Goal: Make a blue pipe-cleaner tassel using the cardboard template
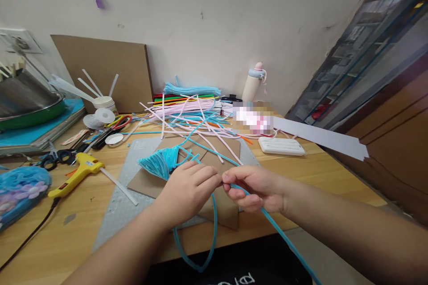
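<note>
Over the front of the table, my left hand [195, 187] and my right hand [256, 187] meet fingertip to fingertip. A blue pipe cleaner [282, 231] runs out through my right hand's closed fingers towards the lower right. Below my left hand, a blue pipe cleaner loop [214, 236] hangs past the table edge. My left fingers are bent round and pinched, with their inner side hidden. Just behind my left hand sits a cone-like piece wrapped in blue pipe cleaner [160, 162], with loose ends sticking out. It rests on brown cardboard [142, 185].
Pink, blue and other pipe cleaners [197, 116] pile up at the back. A yellow glue gun [75, 176], scissors [56, 156] and a tape roll [105, 116] lie left. A white box [281, 146] and a bottle [253, 83] stand right. A grey mat [115, 205] lies under the cardboard.
</note>
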Demonstrator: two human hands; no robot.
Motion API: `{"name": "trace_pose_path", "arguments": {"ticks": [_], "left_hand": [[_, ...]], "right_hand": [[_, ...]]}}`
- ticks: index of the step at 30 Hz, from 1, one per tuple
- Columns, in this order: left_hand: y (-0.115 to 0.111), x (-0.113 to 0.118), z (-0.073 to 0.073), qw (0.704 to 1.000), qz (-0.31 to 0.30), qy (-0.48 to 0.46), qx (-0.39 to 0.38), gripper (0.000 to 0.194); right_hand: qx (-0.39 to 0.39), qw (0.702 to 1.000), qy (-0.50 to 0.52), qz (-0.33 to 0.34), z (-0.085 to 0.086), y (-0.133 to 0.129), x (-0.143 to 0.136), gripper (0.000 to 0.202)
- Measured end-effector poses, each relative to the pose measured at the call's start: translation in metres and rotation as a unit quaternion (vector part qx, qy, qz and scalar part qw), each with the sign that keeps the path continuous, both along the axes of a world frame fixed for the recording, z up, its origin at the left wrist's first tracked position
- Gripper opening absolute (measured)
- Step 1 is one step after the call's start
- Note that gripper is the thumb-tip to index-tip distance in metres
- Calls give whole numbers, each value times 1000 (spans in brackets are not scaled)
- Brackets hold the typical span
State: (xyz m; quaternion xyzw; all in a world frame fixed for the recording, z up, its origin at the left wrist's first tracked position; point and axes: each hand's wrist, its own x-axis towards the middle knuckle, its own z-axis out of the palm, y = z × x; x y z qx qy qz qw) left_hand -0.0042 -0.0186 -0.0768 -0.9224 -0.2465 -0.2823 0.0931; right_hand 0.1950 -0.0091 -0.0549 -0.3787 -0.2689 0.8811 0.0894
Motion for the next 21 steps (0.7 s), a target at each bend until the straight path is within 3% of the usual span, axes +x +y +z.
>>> {"name": "trace_pose_path", "arguments": {"ticks": [5, 10, 13, 15, 16, 17, 18, 19, 20, 21], "left_hand": [[-2, 2, 2, 1000, -22, 17, 8, 10], [-12, 7, 10, 997, -52, 49, 8, 20], [-22, 9, 18, 991, -68, 19, -113, 20], [-30, 9, 22, 958, -69, -39, -275, 20], [-34, 9, 24, 926, -64, -73, -366, 20], [-38, 9, 26, 881, -58, -107, -457, 21], [-42, 10, 26, 828, -51, -135, -542, 22], [-45, 10, 27, 769, -45, -161, -617, 22], [-48, 11, 27, 711, -36, -184, -678, 23], [-50, 11, 27, 658, -23, -204, -724, 23]], "right_hand": [[-14, 1000, 4, 19, -6, -4, 7, 17], [-4, 998, 3, 61, -7, -12, 9, 16], [120, 990, -13, 71, -3, -23, 7, 9], [295, 951, -58, 76, 2, -32, 6, 10], [414, 902, -88, 83, 5, -37, 6, 12], [548, 823, -114, 91, 9, -42, 6, 14], [681, 713, -133, 102, 13, -46, 7, 15], [793, 582, -144, 109, 17, -50, 7, 16], [874, 450, -147, 111, 20, -53, 8, 17], [923, 339, -147, 109, 22, -56, 8, 18]]}}
